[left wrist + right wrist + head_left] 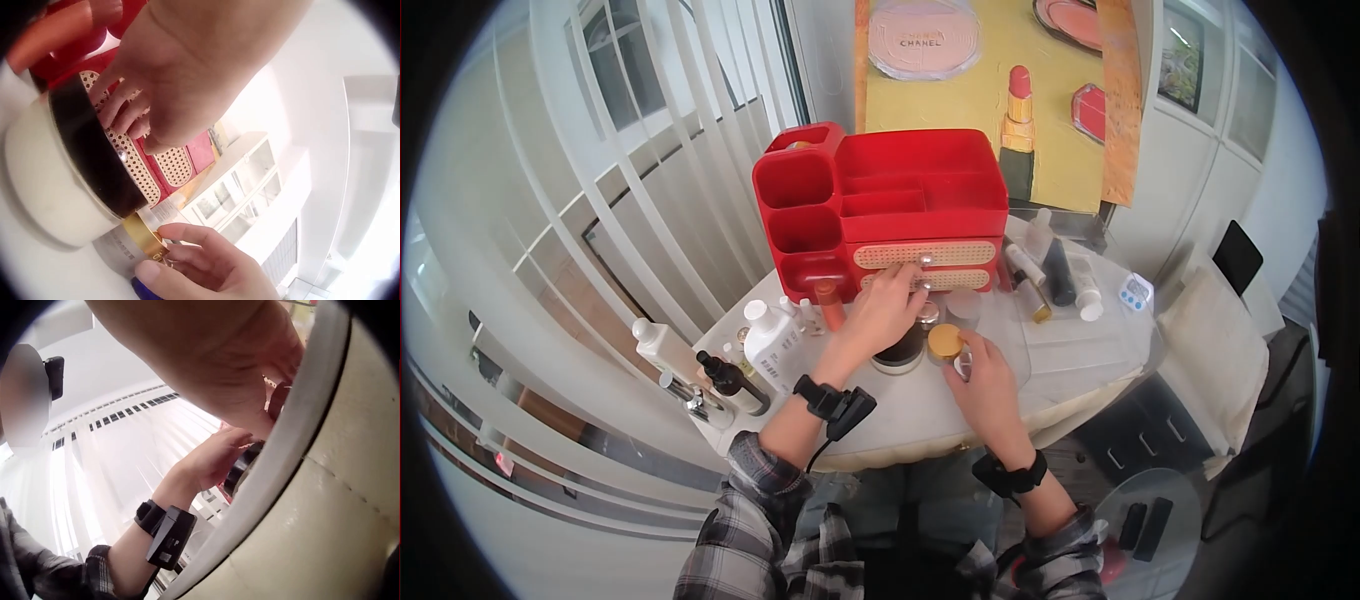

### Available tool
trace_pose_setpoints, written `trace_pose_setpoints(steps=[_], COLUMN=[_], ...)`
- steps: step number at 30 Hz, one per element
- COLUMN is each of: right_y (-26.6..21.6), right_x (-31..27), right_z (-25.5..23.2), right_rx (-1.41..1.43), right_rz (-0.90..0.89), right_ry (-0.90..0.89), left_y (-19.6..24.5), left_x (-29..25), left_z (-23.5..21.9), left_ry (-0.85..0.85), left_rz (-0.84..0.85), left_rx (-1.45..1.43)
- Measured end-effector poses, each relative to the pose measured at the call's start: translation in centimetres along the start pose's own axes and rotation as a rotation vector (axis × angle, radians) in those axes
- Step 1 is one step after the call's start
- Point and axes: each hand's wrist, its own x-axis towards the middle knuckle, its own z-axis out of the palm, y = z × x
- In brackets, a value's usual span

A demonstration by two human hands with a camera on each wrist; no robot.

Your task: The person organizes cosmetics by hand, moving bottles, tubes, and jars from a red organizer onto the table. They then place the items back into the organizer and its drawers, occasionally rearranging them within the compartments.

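My left hand [887, 306] reaches to the front of a red makeup organizer [923, 225], its fingertips at the woven drawer fronts [925, 253], beside the small knobs. In the left wrist view those fingers [128, 112] lie extended against the woven panel. Under the left hand stands a wide white jar with a black lid [94, 144]. To its right, my right hand [985, 390] holds a small jar with a gold lid [945, 341], thumb and fingers curved at its side. A blue thing [145, 290] shows beneath the right thumb.
Left on the white table stand a white pump bottle [770, 340], a dark bottle [732, 382] and several others. An orange tube [828, 303] stands before the organizer. Several bottles and tubes [1057, 272] lie at right, near a small white timer [1136, 292].
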Motion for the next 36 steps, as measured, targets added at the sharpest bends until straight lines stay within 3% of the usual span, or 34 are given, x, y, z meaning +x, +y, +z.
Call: trace_pose_setpoints(steps=[6,8,10,12,14,15,17,20,22,24,25,30,32,34,36], right_y=[0.2,0.1,0.3,0.7,0.2,0.0,0.3,0.6,0.7,0.7,0.7,0.5,0.5,0.5,0.4], right_x=[0.2,0.1,-0.2,-0.1,-0.1,-0.1,-0.1,-0.1,-0.2,-0.1,0.0,0.0,0.0,0.0,0.1], right_z=[1.5,1.3,1.3,1.4,1.1,0.9,1.0,1.1,1.1,1.1,1.0,0.9,0.9,0.8,0.7], right_rx=[0.110,0.123,0.138,0.141,0.155,0.160,0.170,0.168,0.160,0.170,0.172,0.195,0.201,0.205,0.202], right_rz=[0.092,0.093,0.100,0.017,0.042,0.065,0.054,0.034,0.025,0.035,0.036,0.071,0.080,0.092,0.072], right_ry=[0.071,0.084,0.089,0.116,0.096,0.085,0.096,0.114,0.129,0.127,0.134,0.114,0.110,0.117,0.135], left_y=[2.6,5.4,8.2,10.3,11.7,11.6,9.5,1.4,-4.6,-6.3,-6.4,-8.5,-8.3,-7.6,-6.5], left_x=[-1.2,-1.7,-1.4,-0.4,2.2,4.0,8.8,16.0,18.7,19.3,19.1,19.6,20.2,20.3,20.6], left_z=[-1.1,-4.3,-8.3,-12.1,-16.0,-17.6,-20.3,-22.0,-22.9,-22.7,-22.1,-21.3,-21.4,-21.2,-21.0], left_ry=[0.041,-0.135,-0.227,-0.178,-0.266,-0.233,-0.103,0.171,0.030,-0.252,-0.261,-0.213,-0.323,-0.305,-0.314], left_rz=[0.004,-0.047,0.016,0.159,0.079,0.101,0.111,0.117,0.049,-0.289,-0.397,-0.333,-0.471,-0.436,-0.509], left_rx=[0.139,0.130,0.096,0.125,0.153,0.236,0.346,0.540,0.684,0.555,0.527,0.511,0.591,0.603,0.763])
